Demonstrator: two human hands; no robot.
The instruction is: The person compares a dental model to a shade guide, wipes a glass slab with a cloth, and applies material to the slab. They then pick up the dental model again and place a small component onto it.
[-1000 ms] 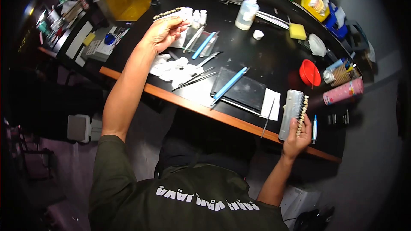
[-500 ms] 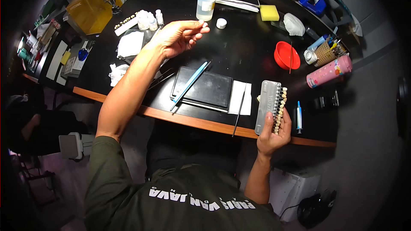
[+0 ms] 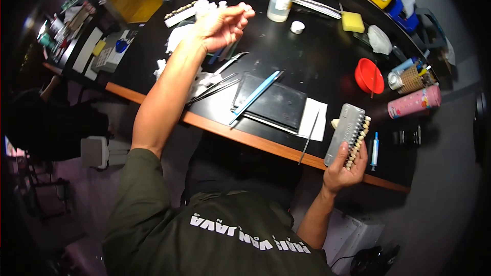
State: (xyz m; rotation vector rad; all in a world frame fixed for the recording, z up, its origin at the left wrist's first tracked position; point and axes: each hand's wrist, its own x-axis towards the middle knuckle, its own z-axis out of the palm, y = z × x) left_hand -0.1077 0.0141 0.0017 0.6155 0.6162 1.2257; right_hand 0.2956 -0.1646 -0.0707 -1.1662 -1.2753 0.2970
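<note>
My right hand (image 3: 345,171) grips a tooth shade guide (image 3: 343,135), a grey holder with a row of tooth-coloured tabs along its right side. It is held over the table's front edge. At the upper left, my left hand (image 3: 225,25) is raised with thumb and fingertips pinched together. A small whitish piece seems to sit at the fingertips, too small to name. Behind that hand are white bottles (image 3: 204,7), partly hidden. Between the two hands lies a black flat case (image 3: 273,99) with a blue-handled tool (image 3: 255,97) across it.
A clear squeeze bottle (image 3: 281,1) and a white cap (image 3: 297,27) stand at the back. To the right are a red bowl (image 3: 365,76), a pink bottle (image 3: 417,102) and a syringe (image 3: 375,151). A thin instrument (image 3: 310,135) overhangs the front edge. Tweezers (image 3: 215,89) lie left.
The camera view has shifted, so the table things appear farther right. My left hand has moved left, away from the squeeze bottle, toward the white bottles. My right hand still holds the shade guide.
</note>
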